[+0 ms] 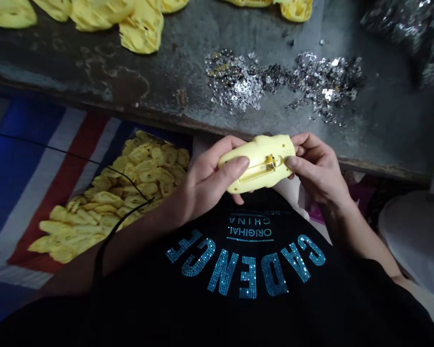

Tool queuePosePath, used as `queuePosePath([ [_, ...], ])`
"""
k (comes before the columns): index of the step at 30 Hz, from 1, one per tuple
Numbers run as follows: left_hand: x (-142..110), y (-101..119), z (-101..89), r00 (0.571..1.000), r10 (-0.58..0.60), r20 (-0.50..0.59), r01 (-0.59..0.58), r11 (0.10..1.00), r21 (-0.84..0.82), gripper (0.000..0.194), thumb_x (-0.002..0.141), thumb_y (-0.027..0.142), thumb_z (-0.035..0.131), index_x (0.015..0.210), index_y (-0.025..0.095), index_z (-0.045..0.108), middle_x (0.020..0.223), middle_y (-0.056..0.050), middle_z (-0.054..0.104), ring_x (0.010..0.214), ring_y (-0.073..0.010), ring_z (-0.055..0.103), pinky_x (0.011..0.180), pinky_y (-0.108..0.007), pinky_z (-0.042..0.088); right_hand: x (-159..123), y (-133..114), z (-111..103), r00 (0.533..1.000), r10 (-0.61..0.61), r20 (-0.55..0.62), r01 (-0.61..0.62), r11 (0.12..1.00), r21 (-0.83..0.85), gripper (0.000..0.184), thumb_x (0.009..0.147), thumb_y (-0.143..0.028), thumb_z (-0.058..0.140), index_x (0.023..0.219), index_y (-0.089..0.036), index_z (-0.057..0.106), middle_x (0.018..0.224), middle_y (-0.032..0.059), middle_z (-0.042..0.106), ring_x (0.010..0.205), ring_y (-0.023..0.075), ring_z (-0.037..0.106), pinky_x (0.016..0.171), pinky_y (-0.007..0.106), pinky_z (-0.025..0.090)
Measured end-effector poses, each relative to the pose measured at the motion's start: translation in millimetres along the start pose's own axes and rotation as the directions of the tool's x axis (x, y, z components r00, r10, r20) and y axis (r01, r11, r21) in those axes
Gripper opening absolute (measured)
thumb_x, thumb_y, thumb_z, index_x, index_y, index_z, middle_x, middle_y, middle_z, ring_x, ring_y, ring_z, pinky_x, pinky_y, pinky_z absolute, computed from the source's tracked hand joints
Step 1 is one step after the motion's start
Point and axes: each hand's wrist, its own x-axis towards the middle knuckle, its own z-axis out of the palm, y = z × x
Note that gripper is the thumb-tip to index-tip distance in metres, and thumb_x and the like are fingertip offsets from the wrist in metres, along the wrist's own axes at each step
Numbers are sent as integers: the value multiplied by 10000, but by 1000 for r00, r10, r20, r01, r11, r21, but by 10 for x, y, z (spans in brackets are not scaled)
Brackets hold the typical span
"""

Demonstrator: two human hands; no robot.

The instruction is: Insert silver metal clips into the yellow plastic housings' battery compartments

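A yellow plastic shell [255, 166] is held between both hands above my lap, near the table's front edge. It has a long recessed slot, small holes at its ends, and a shiny metal contact [271, 162] at the slot's right end. My left hand [211, 173] wraps round the shell's left end, thumb lying on top. At the right end, my right hand [316, 166] pinches the shell with thumb and fingers. Whether a small part is also between the right fingers is hidden.
Small shiny metal pieces [238, 84] lie heaped on the grey metal table [181, 67]. More yellow shells [141, 29] are at its back left. A pile of yellow parts [130, 183] rests on a striped sheet [54, 193] at lower left. A thin black cable [61, 150] crosses there.
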Motion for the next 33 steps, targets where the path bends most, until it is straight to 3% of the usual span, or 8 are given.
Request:
queuePosePath([
  [6,92,-4,88,999,37,-1,-37,999,9,254,1057,478,782,1097,249,682,675,15,751,481,-180,682,464,-269,512,-12,108,-76,998,-55,-29,53,997,-57,513,773,-514,1103,1063,-267,758,837,-51,728,661,118,644,523,207,540],
  [10,53,76,135,999,31,-45,-28,997,73,255,1097,501,745,1100,262,656,657,31,742,498,-178,676,505,-303,504,-7,150,-123,991,-132,26,134,974,-180,665,802,-610,1062,1281,-294,726,1087,7,802,955,190,782,775,294,691],
  [13,-13,150,141,999,10,-37,-5,991,131,244,1104,488,767,1122,270,659,709,26,769,581,-186,709,603,-331,536,0,141,-112,986,-157,58,166,953,-252,696,832,-675,1018,1336,-302,717,1191,40,825,1087,234,805,917,368,723],
  [20,-79,98,159,989,134,-65,-114,960,254,195,1080,401,801,1169,258,704,743,27,768,626,-191,687,679,-339,488,-13,57,-117,972,-205,111,233,881,-412,667,897,-638,970,1422,-324,706,1188,30,817,999,227,790,777,334,690],
  [24,-71,133,184,982,186,0,-176,928,327,215,1019,345,861,1154,236,735,875,-2,780,747,-206,701,729,-327,504,-56,-22,-108,955,-261,143,296,784,-546,635,935,-524,950,1485,-346,689,1270,31,808,989,211,777,734,313,660],
  [29,-84,204,182,957,229,177,-286,841,458,186,1004,280,851,1171,254,772,1030,-23,816,877,-223,754,827,-335,581,-134,-11,-72,921,-360,151,368,670,-645,724,943,-496,946,1588,-370,643,1469,93,776,1140,287,799,763,371,689],
  [33,-135,142,93,946,136,293,-228,925,305,575,917,321,973,1450,287,762,1255,-66,853,1067,-268,841,895,-344,694,-269,117,-69,916,-391,83,361,720,-592,790,919,-536,955,1620,-457,599,1501,101,774,1201,364,817,931,505,738],
])
